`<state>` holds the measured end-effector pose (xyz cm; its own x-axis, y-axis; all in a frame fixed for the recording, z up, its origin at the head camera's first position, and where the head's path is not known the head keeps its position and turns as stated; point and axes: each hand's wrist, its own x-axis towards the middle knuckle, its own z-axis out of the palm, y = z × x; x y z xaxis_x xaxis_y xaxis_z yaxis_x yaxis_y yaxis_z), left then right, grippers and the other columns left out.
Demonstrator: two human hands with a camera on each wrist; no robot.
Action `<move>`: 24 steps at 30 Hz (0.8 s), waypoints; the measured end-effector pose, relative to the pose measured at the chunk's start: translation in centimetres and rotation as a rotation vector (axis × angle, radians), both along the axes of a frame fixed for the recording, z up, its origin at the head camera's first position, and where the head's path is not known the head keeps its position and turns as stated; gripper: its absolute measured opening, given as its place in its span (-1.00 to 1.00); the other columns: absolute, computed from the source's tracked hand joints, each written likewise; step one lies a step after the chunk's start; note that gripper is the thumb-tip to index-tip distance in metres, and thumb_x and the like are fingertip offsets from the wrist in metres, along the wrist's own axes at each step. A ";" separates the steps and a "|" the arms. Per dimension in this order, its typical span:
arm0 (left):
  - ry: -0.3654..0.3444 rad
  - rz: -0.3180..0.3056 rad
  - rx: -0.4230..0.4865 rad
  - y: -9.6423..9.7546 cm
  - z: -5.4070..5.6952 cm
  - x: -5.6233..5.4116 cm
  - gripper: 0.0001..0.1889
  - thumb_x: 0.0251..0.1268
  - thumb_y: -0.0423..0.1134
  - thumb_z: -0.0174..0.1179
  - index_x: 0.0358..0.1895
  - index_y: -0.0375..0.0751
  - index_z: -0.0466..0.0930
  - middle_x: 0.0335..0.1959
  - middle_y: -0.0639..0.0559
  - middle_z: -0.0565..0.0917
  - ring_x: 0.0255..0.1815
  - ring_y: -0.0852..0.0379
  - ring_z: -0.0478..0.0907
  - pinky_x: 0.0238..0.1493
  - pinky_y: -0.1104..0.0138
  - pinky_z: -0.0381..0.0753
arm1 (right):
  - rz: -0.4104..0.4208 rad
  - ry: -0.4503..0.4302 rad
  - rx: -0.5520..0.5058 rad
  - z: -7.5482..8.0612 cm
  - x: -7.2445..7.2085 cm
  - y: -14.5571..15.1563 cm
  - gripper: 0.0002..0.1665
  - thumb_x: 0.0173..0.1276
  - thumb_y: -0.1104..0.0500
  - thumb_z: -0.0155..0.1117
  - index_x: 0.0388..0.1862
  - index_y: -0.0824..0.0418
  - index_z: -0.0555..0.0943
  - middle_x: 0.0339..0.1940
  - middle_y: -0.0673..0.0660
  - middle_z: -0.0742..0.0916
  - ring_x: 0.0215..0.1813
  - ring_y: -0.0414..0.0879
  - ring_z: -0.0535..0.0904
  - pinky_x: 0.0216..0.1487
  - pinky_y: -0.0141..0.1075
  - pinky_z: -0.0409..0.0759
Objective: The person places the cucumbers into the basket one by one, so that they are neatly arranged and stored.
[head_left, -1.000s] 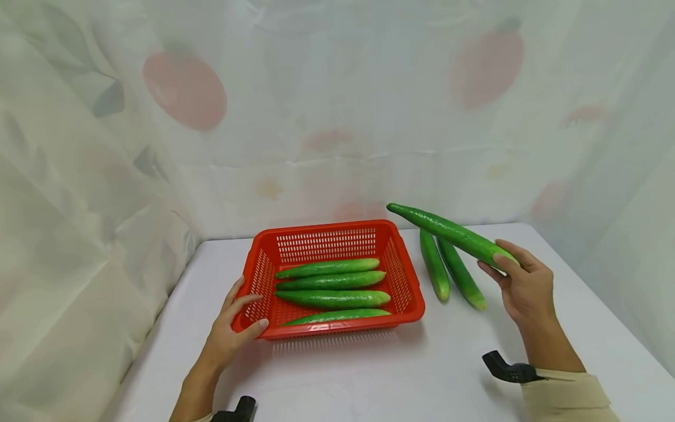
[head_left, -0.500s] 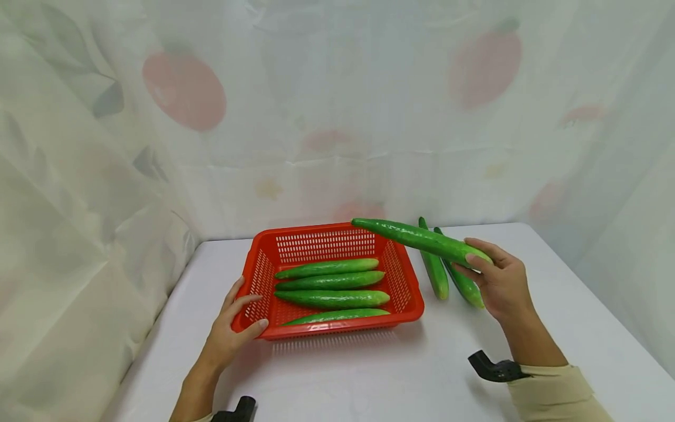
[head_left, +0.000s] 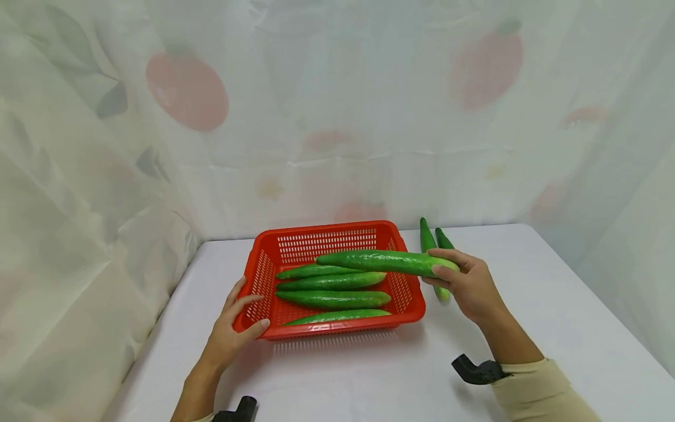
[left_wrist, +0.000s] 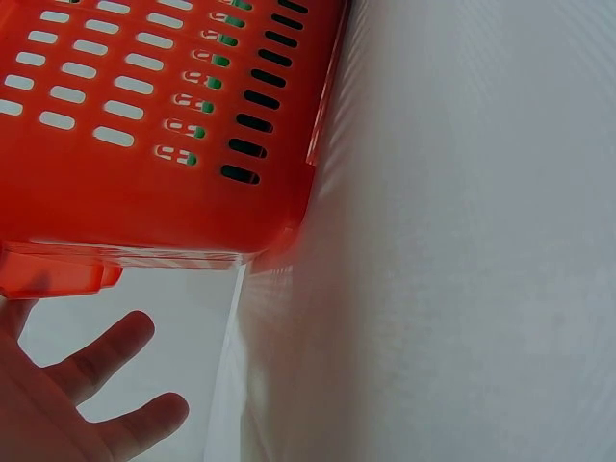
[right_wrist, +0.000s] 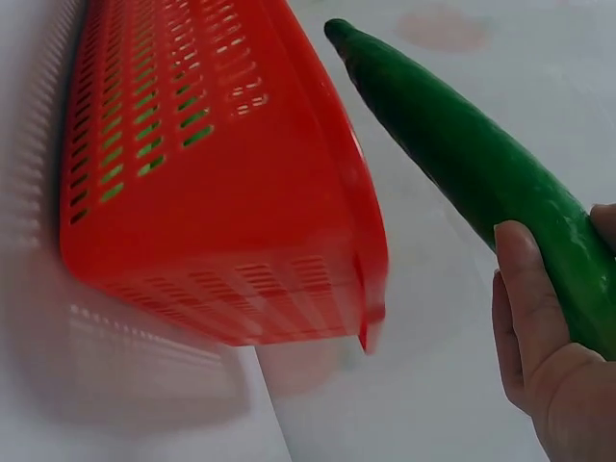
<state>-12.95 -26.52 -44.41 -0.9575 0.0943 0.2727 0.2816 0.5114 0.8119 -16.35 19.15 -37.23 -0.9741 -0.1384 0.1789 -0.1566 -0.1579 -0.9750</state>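
Note:
My right hand (head_left: 469, 284) grips a long green cucumber (head_left: 379, 262) by its paler end. The cucumber hangs nearly level above the right part of a red perforated basket (head_left: 337, 330), its dark tip pointing left. In the right wrist view, thumb and fingers hold the cucumber (right_wrist: 472, 144) beside the basket's raised rim (right_wrist: 366, 212). Several cucumbers (head_left: 332, 299) lie side by side inside the basket. My left hand (head_left: 227, 334) rests on the basket's left rim near the front corner. Its fingers are spread and fairly straight, with some outside the wall in the left wrist view.
Two more cucumbers, one nearer the basket (head_left: 428, 237) and one farther right (head_left: 444, 239), lie on the white table (head_left: 358, 381), partly hidden by my right hand. Behind the table hangs a pale curtain (head_left: 337, 117) with fruit prints.
My right hand has carried the cucumber left and lower, from beside the basket to above it, and the cucumber has turned nearly level. My left hand stays on the rim.

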 end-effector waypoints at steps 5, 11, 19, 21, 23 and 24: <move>0.001 0.001 -0.002 0.0 0.1 0.0 -0.52 0.14 -0.18 0.35 0.16 -0.14 0.53 0.54 0.10 -0.05 0.46 -0.13 -0.02 0.15 -0.17 0.26 | 0.037 0.006 0.083 -0.1 -0.4 -1.2 -0.56 0.39 0.35 0.19 0.17 0.59 0.43 0.13 0.38 0.44 0.03 0.10 0.53 -0.06 -0.13 0.57; 0.006 0.003 -0.004 0.0 0.1 0.1 -0.53 0.14 -0.18 0.35 0.15 -0.15 0.54 0.54 0.10 -0.04 0.46 -0.13 -0.02 0.14 -0.18 0.27 | 0.074 0.010 0.196 -0.2 -1.0 -2.8 -0.58 0.37 0.33 0.22 0.16 0.48 0.50 0.06 0.39 0.53 -0.08 0.11 0.64 -0.08 -0.17 0.59; 0.011 0.007 -0.002 -0.1 0.0 0.0 -0.52 0.13 -0.18 0.37 0.15 -0.13 0.54 0.54 0.09 -0.03 0.46 -0.14 -0.03 0.16 -0.23 0.21 | 0.112 -0.015 0.269 -0.2 -2.1 -5.4 -0.58 0.32 0.24 0.32 0.13 0.34 0.58 0.03 0.32 0.60 -0.07 0.14 0.63 -0.09 -0.10 0.60; 0.011 0.008 -0.004 -0.1 -0.1 0.0 -0.52 0.12 -0.18 0.37 0.15 -0.12 0.54 0.53 0.09 -0.03 0.46 -0.14 -0.03 0.16 -0.23 0.20 | 0.119 -0.024 0.297 -0.2 -2.2 -6.0 -0.59 0.32 0.22 0.32 0.13 0.32 0.59 0.02 0.30 0.61 -0.08 0.14 0.63 -0.08 -0.04 0.59; 0.009 0.009 -0.012 -0.1 -0.2 -0.1 -0.52 0.12 -0.19 0.36 0.16 -0.12 0.54 0.54 0.08 -0.03 0.45 -0.16 -0.01 0.15 -0.25 0.21 | 0.124 -0.029 0.328 -0.3 -2.4 -6.4 -0.60 0.31 0.21 0.33 0.12 0.28 0.60 0.00 0.28 0.62 -0.08 0.11 0.63 -0.08 0.00 0.58; 0.009 0.009 -0.014 -0.1 -0.2 -0.1 -0.52 0.12 -0.19 0.36 0.16 -0.11 0.54 0.54 0.07 -0.03 0.45 -0.17 -0.01 0.14 -0.25 0.21 | 0.130 -0.031 0.335 -0.4 -2.5 -6.6 -0.60 0.31 0.21 0.33 0.12 0.27 0.61 -0.01 0.27 0.63 -0.09 0.11 0.63 -0.07 0.02 0.57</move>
<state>-13.02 -26.61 -44.62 -0.9559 0.0900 0.2795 0.2840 0.5254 0.8021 -18.83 12.52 -37.66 -0.9487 -0.3077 0.0732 -0.1257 0.1545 -0.9800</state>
